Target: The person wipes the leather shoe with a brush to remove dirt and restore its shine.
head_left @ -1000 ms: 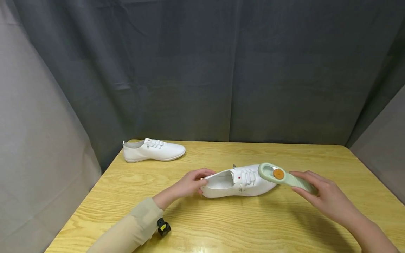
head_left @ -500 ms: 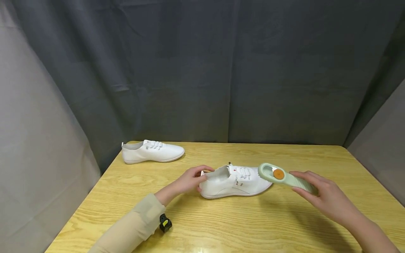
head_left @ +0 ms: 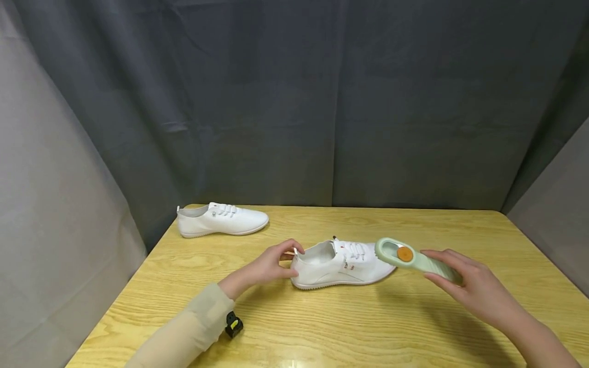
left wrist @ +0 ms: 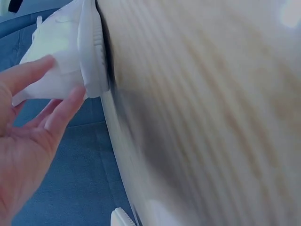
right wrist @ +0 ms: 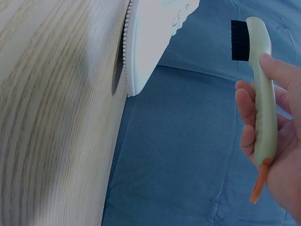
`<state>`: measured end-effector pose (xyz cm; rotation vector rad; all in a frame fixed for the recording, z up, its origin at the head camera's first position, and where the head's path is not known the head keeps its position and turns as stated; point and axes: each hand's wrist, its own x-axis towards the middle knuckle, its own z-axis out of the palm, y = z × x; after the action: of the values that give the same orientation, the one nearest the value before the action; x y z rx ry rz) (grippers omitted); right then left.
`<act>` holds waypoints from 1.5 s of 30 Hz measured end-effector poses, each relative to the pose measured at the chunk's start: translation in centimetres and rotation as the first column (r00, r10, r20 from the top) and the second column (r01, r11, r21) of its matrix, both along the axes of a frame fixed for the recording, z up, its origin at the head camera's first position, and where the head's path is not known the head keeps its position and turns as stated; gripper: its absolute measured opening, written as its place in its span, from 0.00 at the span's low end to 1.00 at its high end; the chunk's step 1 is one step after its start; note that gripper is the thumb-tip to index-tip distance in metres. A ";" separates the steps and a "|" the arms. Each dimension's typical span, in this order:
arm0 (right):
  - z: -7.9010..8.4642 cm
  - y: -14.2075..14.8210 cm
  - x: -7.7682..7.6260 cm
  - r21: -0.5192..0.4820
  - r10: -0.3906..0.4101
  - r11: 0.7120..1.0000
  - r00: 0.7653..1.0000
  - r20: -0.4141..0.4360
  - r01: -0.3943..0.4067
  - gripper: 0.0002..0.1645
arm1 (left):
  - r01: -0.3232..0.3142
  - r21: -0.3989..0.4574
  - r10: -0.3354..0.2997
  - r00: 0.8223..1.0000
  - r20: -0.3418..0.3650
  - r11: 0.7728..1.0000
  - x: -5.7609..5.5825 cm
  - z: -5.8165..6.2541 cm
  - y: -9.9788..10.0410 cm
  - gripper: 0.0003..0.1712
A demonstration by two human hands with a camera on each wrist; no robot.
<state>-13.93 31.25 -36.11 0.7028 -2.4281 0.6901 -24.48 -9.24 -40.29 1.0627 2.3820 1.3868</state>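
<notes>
A white lace-up shoe (head_left: 317,273) sits upright on the table, its toe to the right. At its heel is my left hand (head_left: 271,263), thumb on the near side and a curled finger at the collar; the left wrist view has these fingertips against the white heel (left wrist: 59,77). My right hand (head_left: 478,286) grips the handle of a pale green shoe brush (head_left: 430,265) with an orange button (head_left: 405,253). Black bristles (right wrist: 240,40) and an orange loop (right wrist: 260,182) show in the right wrist view. The brush head is held above the table, apart from the shoe, and hides part of the toe in the head view.
A second white shoe (head_left: 225,221) stands at the back left of the wooden table (head_left: 349,327). Dark grey cloth (head_left: 257,102) hangs behind the far edge, with lighter cloth (head_left: 50,194) at the sides. A black strapped device (head_left: 233,325) is at the left wrist.
The near shoe has turned slightly, showing more of its near side, and its toe has shifted left. My left thumb has moved from inside the collar to the outer heel. The brush has stayed put.
</notes>
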 end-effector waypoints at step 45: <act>0.1 1.9 -0.4 0.026 -0.118 0.993 0.993 -0.031 0.119 0.29 | -0.361 -0.013 0.361 0.932 0.000 0.932 -2.4 -0.3 13.3 0.17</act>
<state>-14.29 33.13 -36.04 0.5702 -2.4342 0.5960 -26.88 4.07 -40.56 0.6350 2.6788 1.4736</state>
